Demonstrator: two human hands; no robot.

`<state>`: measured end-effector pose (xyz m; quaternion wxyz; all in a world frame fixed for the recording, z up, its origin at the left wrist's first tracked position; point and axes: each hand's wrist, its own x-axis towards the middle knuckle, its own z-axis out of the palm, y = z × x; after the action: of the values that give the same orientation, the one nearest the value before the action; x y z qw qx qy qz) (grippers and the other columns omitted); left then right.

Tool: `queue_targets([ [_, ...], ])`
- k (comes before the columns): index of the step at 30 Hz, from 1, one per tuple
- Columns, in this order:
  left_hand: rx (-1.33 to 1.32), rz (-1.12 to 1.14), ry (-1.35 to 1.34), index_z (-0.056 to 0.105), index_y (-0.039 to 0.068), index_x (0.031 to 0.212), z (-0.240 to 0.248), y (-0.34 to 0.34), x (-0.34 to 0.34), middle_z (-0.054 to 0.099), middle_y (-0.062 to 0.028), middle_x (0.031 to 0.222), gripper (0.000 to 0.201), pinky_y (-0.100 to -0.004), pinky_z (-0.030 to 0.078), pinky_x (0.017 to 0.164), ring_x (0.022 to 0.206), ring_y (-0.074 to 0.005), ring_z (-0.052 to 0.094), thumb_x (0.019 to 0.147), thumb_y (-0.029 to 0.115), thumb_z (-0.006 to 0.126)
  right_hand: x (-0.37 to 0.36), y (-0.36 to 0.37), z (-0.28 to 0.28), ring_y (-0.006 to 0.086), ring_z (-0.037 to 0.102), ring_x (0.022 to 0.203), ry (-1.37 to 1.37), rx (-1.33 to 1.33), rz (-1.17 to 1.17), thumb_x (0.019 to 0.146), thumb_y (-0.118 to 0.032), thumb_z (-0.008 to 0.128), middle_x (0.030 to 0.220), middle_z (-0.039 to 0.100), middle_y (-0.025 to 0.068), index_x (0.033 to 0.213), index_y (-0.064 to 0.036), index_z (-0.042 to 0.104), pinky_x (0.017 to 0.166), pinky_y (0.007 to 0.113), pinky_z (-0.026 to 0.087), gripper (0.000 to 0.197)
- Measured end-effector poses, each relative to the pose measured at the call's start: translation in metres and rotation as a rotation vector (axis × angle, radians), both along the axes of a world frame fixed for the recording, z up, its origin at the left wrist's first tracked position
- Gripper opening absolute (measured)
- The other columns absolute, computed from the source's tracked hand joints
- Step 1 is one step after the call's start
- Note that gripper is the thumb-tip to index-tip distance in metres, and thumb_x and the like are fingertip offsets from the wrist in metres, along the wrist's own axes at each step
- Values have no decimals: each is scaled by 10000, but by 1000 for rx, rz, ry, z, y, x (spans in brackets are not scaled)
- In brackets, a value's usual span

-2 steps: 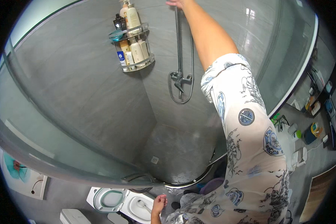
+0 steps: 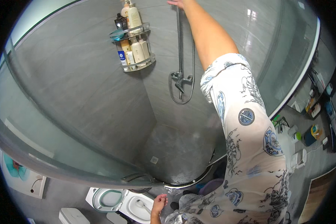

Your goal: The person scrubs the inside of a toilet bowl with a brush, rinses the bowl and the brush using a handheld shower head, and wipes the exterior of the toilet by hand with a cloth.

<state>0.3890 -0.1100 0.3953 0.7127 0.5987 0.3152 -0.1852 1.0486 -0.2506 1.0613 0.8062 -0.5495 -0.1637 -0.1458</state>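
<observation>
Far left, low: a framed flower picture (image 2: 29,181), teal petals, near the curved glass door (image 2: 63,138) of a shower enclosure. Lower left of centre, a white toilet (image 2: 130,203), bowl exposed.

Upper left of centre: a two-tier corner rack (image 2: 142,65) on grey tile, pump bottles (image 2: 134,18) on top, more bottles and a tube below. Low, just beside the toilet bowl as seen from above, the left hand (image 2: 159,204): fingers loosely curled, nothing seen in its grip. Farther up, on the grey shower floor (image 2: 175,149), a square drain (image 2: 154,160).

Top centre: the right hand (image 2: 176,3), arm well outstretched, cut off by the upper edge. Fingers point leftward; how far they close, and on what if anything, cannot tell. The shower rail (image 2: 180,41) lies directly beneath it in this view, on the wall, long axis upright, upper end close by the fingers. Touching or apart: unclear. Right hand far the nearer; left well apart, below. At the rail's foot, a chrome mixer (image 2: 179,79); a hose (image 2: 182,103) loops under it, climbs on the right.

Next, the patterned sleeve (image 2: 246,130), a purple basin (image 2: 212,186) partly hidden behind. Far right: chrome tap (image 2: 283,122), dark blue holder (image 2: 310,137).
</observation>
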Motion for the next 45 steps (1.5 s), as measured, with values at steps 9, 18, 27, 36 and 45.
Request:
queue_targets([
  [9, -63, 18, 16, 586, 44, 1157, 51, -6, -15, 620, -23, 912, 246, -256, 498, 729, 801, -111, 575, 987, 200, 501, 69, -53, 15, 272, 550, 884, -75, 574, 454, 835, -369, 656, 893, 559, 104, 975, -82, 585, 762, 430, 520, 327],
  [18, -400, -50, -791, 286, 27, 1452, 272, -91, 230, 455, -108, 1409, 594, -354, 353, 1058, 1255, -210, 473, 990, 368, 441, -98, -67, -74, 229, 565, 922, -450, 380, 326, 882, -258, 619, 982, 576, 51, 1024, -105, 580, 793, 422, 511, 213],
  [27, 479, 71, -1185, 264, 39, 1445, 267, -114, 342, 419, -200, 1345, 806, -313, 433, 965, 1204, -232, 483, 778, 68, 715, -319, -53, -311, 238, 541, 1069, 161, 309, 394, 819, -33, 647, 1172, 512, 94, 1121, -115, 448, 918, 408, 476, 371],
  [36, -200, 336, -778, 448, 44, 1090, 108, -140, 165, 506, -101, 1154, 226, -288, 373, 994, 1125, -194, 480, 913, 152, 538, -532, -52, -490, 127, 472, 1033, 462, -61, 694, 767, 73, 639, 1100, 440, 48, 982, -114, 369, 884, 282, 407, 393],
  [45, -204, 648, -323, 506, 27, 1089, 68, -82, -35, 623, -128, 1025, 201, -301, 545, 784, 843, -195, 644, 991, 195, 456, -546, -24, -515, 178, 614, 1043, 1058, -475, 1540, 940, -84, 530, 1187, 604, 107, 1016, -50, 526, 860, 273, 495, 83],
])
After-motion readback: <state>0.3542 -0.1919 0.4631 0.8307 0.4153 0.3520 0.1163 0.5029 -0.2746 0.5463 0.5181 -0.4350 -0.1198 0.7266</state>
